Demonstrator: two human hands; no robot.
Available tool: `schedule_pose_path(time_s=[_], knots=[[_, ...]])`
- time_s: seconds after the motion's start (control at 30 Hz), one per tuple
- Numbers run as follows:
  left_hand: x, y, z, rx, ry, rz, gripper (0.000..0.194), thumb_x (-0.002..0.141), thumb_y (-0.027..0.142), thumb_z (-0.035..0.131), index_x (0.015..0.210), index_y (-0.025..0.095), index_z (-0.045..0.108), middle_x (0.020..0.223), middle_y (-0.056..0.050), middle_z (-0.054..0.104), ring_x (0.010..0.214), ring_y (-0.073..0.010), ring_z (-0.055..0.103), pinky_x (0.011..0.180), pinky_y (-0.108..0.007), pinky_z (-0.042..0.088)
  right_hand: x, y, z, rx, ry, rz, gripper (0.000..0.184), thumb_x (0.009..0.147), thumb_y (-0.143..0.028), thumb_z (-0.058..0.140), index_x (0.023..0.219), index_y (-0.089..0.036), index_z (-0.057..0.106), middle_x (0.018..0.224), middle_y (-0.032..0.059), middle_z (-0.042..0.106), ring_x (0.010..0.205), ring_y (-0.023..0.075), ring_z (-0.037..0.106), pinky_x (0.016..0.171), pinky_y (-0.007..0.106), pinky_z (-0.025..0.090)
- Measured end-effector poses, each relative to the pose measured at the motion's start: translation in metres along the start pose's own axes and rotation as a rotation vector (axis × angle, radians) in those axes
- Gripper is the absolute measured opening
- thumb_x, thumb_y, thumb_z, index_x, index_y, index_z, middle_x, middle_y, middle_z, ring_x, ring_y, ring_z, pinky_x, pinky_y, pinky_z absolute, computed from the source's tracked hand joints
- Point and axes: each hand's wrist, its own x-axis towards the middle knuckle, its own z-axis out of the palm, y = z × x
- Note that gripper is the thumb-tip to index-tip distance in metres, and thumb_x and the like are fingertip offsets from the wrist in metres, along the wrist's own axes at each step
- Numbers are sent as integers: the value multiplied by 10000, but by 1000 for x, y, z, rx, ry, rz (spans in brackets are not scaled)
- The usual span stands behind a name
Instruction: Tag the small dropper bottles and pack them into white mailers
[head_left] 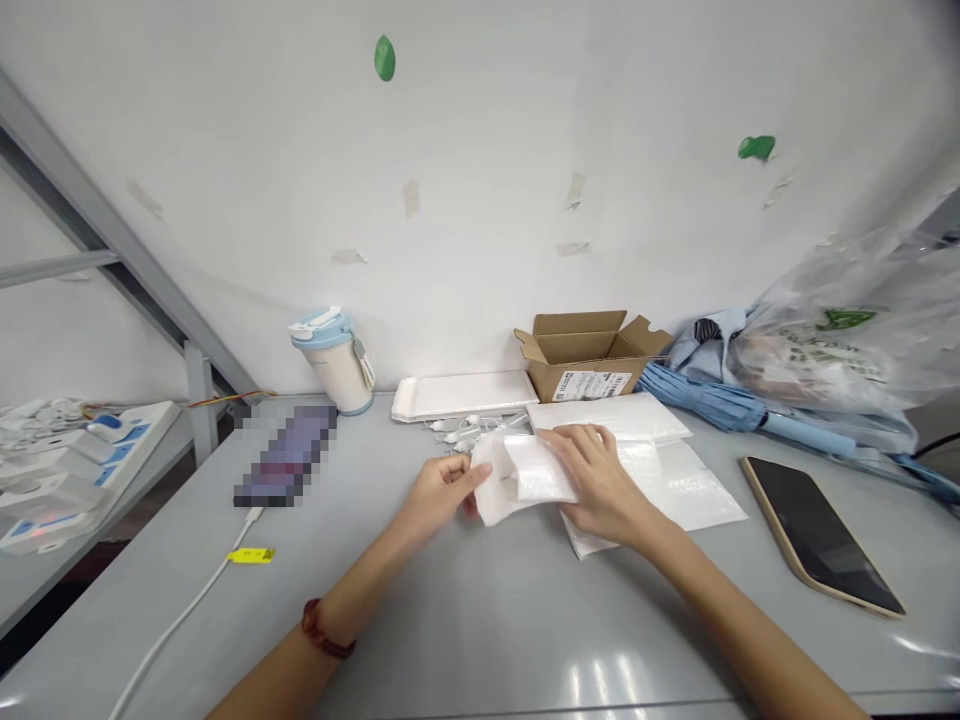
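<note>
Between my hands is a white padded mailer (544,472), its flap spread toward the left. My left hand (444,490) pinches the edge of that flap between thumb and fingers. Wrapped over the mailer's right part is my right hand (598,482), with the fingers on top. Under and beside it, more white padded mailers (694,490) lie on the grey table. Several small white items with thin cords (466,430) sit just behind the flap. What the mailer contains is hidden from me.
Along the wall stand a white and blue tumbler (337,365), a flat white packet (461,395) and an open cardboard box (592,360). A blue umbrella (705,400) and a plastic bag (825,330) lie right. Phones rest left (289,460) and right (821,530); a cable (187,610) crosses the table.
</note>
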Motion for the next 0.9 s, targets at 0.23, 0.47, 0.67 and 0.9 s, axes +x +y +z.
schedule_pose_path(time_s=[0.23, 0.47, 0.67, 0.9], knots=[[13, -15, -20, 511, 254, 176, 253, 721, 357, 594, 858, 164, 683, 614, 4, 590, 557, -136, 500, 559, -243, 387, -3, 29, -6, -144, 55, 120, 570, 682, -135, 501, 1236, -179, 378, 1090, 134, 473, 1040, 296, 428, 877, 441, 290], [16, -19, -18, 509, 193, 190, 222, 761, 326, 542, 838, 167, 676, 724, -22, 632, 616, -141, 525, 587, -242, 414, -6, 40, 0, -177, -7, 165, 489, 730, -192, 521, 1207, -185, 415, 1059, 126, 489, 992, 283, 446, 851, 427, 302], [9, -14, -17, 675, 165, 307, 253, 781, 253, 514, 994, 189, 634, 811, -26, 600, 645, -131, 524, 644, -257, 448, -7, 43, 1, -165, -3, 150, 490, 754, -215, 524, 1228, -189, 403, 1070, 136, 494, 1006, 291, 450, 837, 429, 306], [3, -18, -7, 893, 108, 470, 251, 819, 237, 498, 1030, 213, 633, 936, -72, 572, 860, -205, 555, 720, -319, 469, -7, 41, 1, -161, -16, 137, 491, 769, -225, 527, 1241, -196, 394, 1076, 136, 496, 990, 297, 452, 819, 429, 315]])
